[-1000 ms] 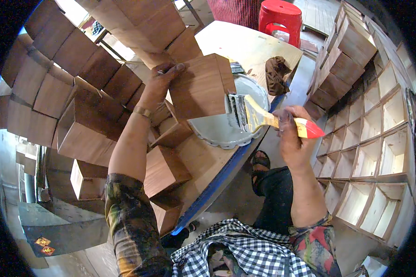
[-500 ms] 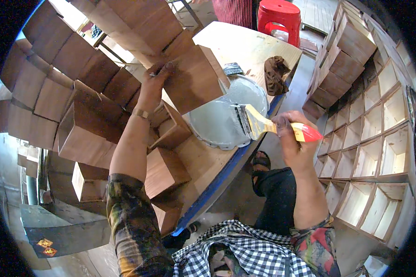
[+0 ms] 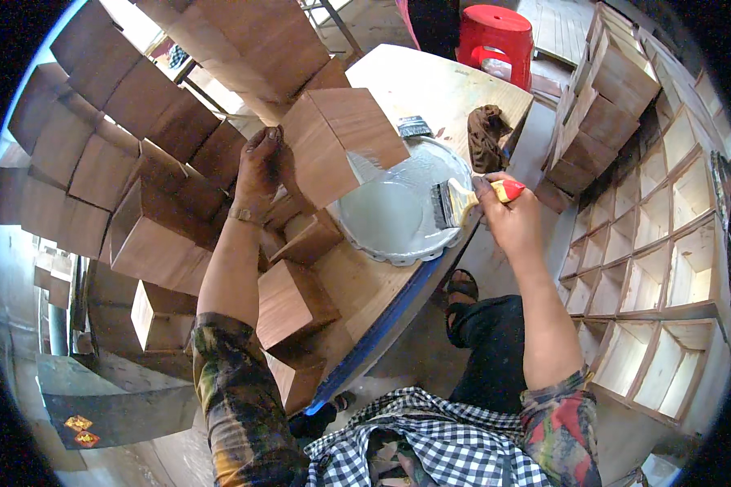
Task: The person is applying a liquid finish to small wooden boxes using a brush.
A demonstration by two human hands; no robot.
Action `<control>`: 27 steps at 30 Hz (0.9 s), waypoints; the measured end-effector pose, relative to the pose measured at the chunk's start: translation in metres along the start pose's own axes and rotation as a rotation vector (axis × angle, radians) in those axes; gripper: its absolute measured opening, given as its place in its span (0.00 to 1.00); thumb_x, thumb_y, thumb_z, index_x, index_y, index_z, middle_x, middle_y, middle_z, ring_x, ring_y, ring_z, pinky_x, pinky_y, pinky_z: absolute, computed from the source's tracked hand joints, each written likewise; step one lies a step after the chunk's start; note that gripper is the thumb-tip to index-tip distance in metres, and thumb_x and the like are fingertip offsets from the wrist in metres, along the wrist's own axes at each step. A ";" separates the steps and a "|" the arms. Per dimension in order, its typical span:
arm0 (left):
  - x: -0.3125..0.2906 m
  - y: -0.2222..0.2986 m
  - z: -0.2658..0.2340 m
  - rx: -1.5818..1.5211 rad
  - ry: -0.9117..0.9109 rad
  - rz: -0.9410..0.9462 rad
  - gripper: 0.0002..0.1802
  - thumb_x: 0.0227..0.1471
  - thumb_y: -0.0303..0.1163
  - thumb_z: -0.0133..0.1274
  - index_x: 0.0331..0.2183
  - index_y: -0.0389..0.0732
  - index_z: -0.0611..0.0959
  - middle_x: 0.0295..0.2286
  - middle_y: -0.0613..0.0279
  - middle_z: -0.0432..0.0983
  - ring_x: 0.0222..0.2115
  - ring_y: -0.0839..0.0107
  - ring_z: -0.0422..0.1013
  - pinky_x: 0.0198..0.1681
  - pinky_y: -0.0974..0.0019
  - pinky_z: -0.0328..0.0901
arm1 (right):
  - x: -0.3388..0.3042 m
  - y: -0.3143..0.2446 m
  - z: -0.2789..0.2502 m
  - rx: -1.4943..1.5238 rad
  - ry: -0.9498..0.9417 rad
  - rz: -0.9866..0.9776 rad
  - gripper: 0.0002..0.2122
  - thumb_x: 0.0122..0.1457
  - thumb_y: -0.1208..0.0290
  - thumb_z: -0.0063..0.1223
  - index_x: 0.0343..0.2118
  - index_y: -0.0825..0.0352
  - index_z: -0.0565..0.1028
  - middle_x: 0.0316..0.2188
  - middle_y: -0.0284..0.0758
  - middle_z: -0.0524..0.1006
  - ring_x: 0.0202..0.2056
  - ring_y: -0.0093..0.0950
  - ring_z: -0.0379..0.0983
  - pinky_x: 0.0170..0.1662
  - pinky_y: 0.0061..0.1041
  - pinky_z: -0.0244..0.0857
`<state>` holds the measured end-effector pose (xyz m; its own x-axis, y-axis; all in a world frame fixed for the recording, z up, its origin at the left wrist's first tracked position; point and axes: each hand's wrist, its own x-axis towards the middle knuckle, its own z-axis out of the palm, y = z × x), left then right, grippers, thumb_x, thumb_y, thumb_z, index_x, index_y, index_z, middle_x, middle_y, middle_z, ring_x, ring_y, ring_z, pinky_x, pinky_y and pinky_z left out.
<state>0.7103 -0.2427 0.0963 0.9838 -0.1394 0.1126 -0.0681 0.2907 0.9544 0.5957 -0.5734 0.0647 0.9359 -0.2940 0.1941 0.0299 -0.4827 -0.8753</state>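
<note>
My left hand [image 3: 260,172] is closed on the left edge of a brown wooden box [image 3: 321,150], which is tilted over the rim of a round tub [image 3: 382,223] of pale, cloudy liquid. A wet, whitish streak shows on the lower corner of the box's right face. In my right hand [image 3: 510,217] is a wide paintbrush [image 3: 461,199] with a yellow handle and red tip. Its dark bristles, coated with pale liquid, hang over the right side of the tub, apart from the box. A second brush [image 3: 414,127] lies at the tub's far rim.
Brown boxes [image 3: 89,174] are stacked at the left, and several [image 3: 292,300] stand on the wooden table [image 3: 374,284] near my left forearm. A crumpled brown cloth [image 3: 487,138] lies at the table's right edge. A red stool [image 3: 495,40] stands beyond; stacked open boxes [image 3: 650,211] line the right.
The box in my left hand has turned, so two faces and a wet streak now show. My right hand has moved slightly up and left, turning the brush more upright.
</note>
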 end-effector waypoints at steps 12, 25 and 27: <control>-0.009 -0.015 0.020 0.360 0.330 0.003 0.15 0.45 0.34 0.53 0.30 0.30 0.76 0.25 0.64 0.72 0.24 0.76 0.66 0.28 0.74 0.63 | 0.006 0.009 0.010 0.169 -0.007 0.146 0.12 0.50 0.63 0.49 0.23 0.69 0.73 0.11 0.34 0.71 0.14 0.24 0.68 0.20 0.25 0.62; -0.015 -0.026 0.038 0.395 0.249 0.006 0.13 0.45 0.31 0.51 0.30 0.31 0.76 0.27 0.64 0.72 0.25 0.78 0.66 0.30 0.75 0.62 | 0.002 -0.001 0.005 0.320 0.085 -0.072 0.11 0.52 0.67 0.45 0.22 0.71 0.73 0.14 0.29 0.70 0.16 0.15 0.61 0.18 0.16 0.53; -0.015 -0.028 0.038 0.362 0.216 0.008 0.12 0.46 0.31 0.51 0.30 0.31 0.76 0.27 0.65 0.72 0.26 0.78 0.66 0.30 0.75 0.62 | 0.002 -0.002 0.005 0.298 0.070 -0.097 0.11 0.52 0.68 0.45 0.22 0.71 0.73 0.14 0.30 0.70 0.16 0.16 0.62 0.18 0.17 0.53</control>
<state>0.6913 -0.2852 0.0781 0.9926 0.0746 0.0963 -0.0914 -0.0661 0.9936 0.5997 -0.5692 0.0643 0.8976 -0.3198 0.3036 0.2287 -0.2509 -0.9406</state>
